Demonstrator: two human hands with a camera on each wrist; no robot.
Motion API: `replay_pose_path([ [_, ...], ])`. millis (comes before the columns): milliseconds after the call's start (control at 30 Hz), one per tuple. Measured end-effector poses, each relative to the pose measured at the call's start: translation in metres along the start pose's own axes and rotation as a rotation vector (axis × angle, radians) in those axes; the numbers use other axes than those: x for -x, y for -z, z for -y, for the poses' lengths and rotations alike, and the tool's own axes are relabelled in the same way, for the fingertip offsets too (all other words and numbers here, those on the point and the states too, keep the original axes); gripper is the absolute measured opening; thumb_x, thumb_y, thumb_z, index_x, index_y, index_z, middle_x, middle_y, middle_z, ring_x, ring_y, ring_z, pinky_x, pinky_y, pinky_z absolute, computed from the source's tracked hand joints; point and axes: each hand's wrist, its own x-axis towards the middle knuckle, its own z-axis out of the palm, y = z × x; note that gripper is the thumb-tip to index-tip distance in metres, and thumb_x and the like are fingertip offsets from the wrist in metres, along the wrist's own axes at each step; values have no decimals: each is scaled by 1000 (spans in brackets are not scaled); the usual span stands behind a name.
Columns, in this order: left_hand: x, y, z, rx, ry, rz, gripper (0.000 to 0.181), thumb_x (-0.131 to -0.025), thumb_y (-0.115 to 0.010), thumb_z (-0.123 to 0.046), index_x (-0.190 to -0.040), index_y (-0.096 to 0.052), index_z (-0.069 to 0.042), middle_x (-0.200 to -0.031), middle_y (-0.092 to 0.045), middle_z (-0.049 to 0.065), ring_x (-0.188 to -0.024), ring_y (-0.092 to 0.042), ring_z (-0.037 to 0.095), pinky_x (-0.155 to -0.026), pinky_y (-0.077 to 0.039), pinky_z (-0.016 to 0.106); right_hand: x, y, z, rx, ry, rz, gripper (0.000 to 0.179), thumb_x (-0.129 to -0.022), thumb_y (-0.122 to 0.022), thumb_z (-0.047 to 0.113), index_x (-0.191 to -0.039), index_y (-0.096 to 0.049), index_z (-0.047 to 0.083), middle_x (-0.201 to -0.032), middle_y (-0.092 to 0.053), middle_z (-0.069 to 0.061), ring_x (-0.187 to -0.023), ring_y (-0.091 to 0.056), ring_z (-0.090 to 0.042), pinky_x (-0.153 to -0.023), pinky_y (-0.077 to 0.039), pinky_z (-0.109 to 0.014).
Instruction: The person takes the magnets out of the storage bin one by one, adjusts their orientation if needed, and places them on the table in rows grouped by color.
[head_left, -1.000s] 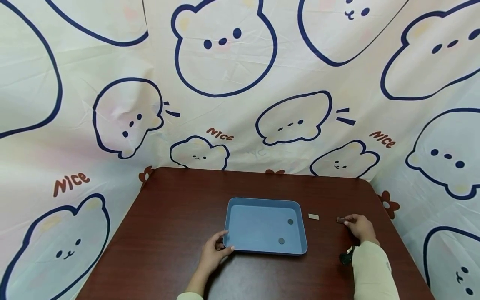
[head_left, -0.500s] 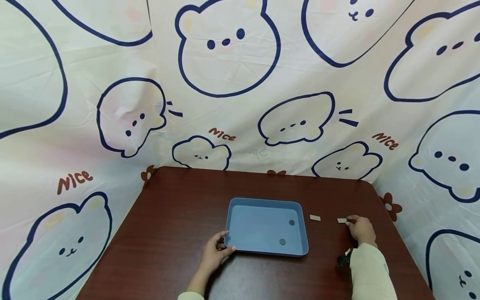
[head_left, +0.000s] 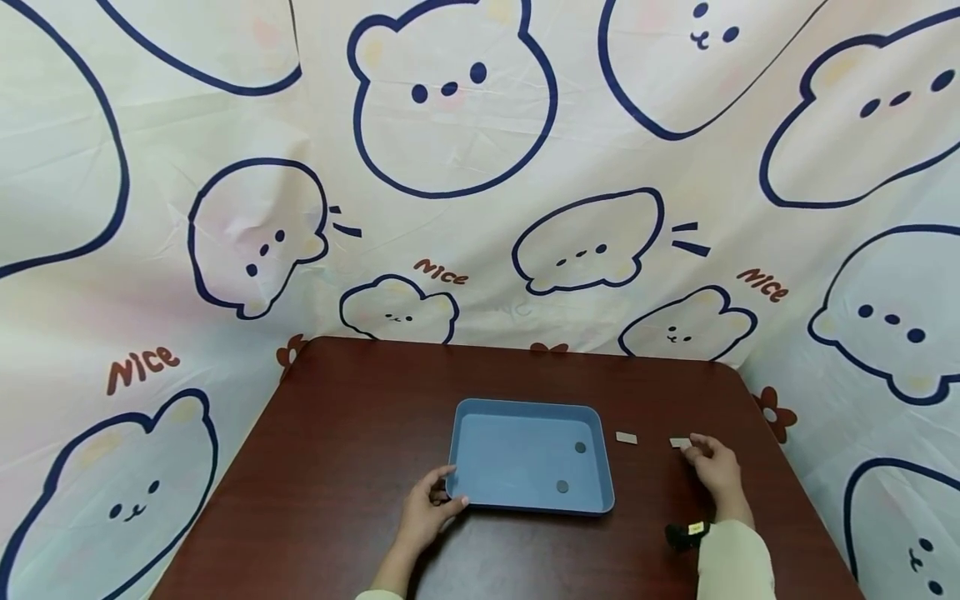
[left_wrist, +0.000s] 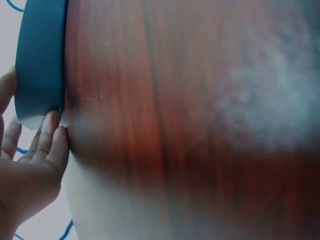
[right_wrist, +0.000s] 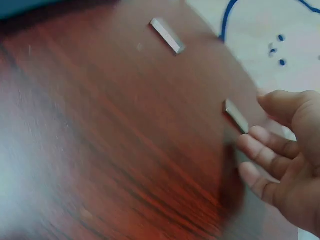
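Note:
A shallow blue tray (head_left: 502,458) lies on the table. My left hand (head_left: 422,521) holds its near left corner, the thumb at the front rim and other fingers along the left side. At the right, a small flat rectangular tile (head_left: 678,442), pale on top, lies by the fingertips of my right hand (head_left: 718,477). In the right wrist view the fingertips are at the end of this tile (right_wrist: 235,117), with the thumb spread away from it. A second pale tile (head_left: 626,438) lies between the tray and the right hand.
Two grey coin-like discs lie in the right part of the tray: the far disc (head_left: 581,447) and the near disc (head_left: 562,486). The dark red-brown table (head_left: 322,467) meets a cloth (head_left: 450,233) printed with bears at its back and sides. A black wrist camera (head_left: 682,536) hangs beside the right sleeve.
The tile at the right hand showed a brown face one second ago and shows a pale one now. The right fingers have loosened from their pinch. The left hand and tray stay put.

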Motion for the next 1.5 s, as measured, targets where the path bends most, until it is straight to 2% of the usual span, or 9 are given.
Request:
replay_pose_path([
  [233, -1, -1, 0, 1, 0, 2, 56, -76, -79, -22, -125, -58, -9, -114, -55, 18, -92, -57, 27, -66, -50, 34, 15, -9, 14, -96, 12, 31, 57, -97, -50, 31, -138, -36, -5, -121, -48, -27, -105, -49, -35, -74, -46, -35],
  [433, -1, -2, 0, 6, -13, -5, 55, -76, -79, -20, -125, -58, -9, -113, -55, 18, -92, -57, 27, -67, -50, 34, 26, -15, 26, -170, -12, 54, 62, -95, -53, 37, -140, -35, -2, -123, -48, -23, -112, -45, -34, -84, -44, -45],
  [667, -1, -2, -2, -6, -14, -17, 54, -75, -79, -21, -124, -59, -10, -113, -56, 17, -92, -58, 27, -68, -49, 35, 36, -23, 42, -231, 13, 133, 70, -92, -57, 41, -142, -32, -1, -145, -21, -26, -126, -32, -40, -93, -37, -53],
  [800, -1, -2, -4, -18, -17, -22, 54, -75, -79, -21, -124, -59, -10, -111, -56, 17, -91, -58, 27, -69, -49, 37, 37, -30, 45, -225, 63, 133, 68, -90, -60, 41, -139, -38, -1, -134, -41, -23, -118, -43, -35, -87, -43, -51],
  [933, 0, -1, -4, -16, 3, -24, 54, -75, -80, -20, -124, -59, -11, -112, -56, 16, -92, -57, 26, -69, -49, 37, 37, -39, 45, -259, 82, 135, 72, -84, -66, 46, -137, -43, 3, -117, -57, -10, -104, -54, -17, -81, -48, -43],
  [1033, 0, 0, -3, -17, 2, -19, 55, -75, -80, -22, -124, -59, -11, -113, -56, 17, -92, -57, 27, -67, -49, 36, 39, -45, 46, -304, 107, 153, 72, -83, -68, 44, -136, -44, 3, -115, -58, -8, -101, -55, -13, -81, -48, -41],
  [1133, 0, 1, -3, -18, -3, -15, 56, -74, -80, -23, -124, -59, -11, -114, -56, 17, -92, -57, 27, -67, -49, 35, 39, -51, 48, -324, 134, 162, 71, -84, -68, 41, -136, -43, 1, -117, -56, -14, -103, -54, -20, -82, -47, -44],
  [1333, 0, 0, -1, -10, -3, -10, 56, -74, -80, -22, -124, -59, -10, -115, -56, 19, -91, -57, 25, -66, -49, 34, 26, -68, 37, -373, 111, 162, 79, -75, -73, 50, -137, -46, 9, -122, -54, -13, -104, -56, -16, -84, -47, -41],
  [1500, -1, 0, -1, -3, -9, -12, 56, -74, -80, -21, -124, -59, -10, -115, -55, 21, -91, -58, 27, -66, -49, 34, 28, -74, 48, -399, 153, 186, 72, -80, -72, 42, -137, -46, 8, -126, -53, -15, -108, -55, -21, -86, -46, -41],
])
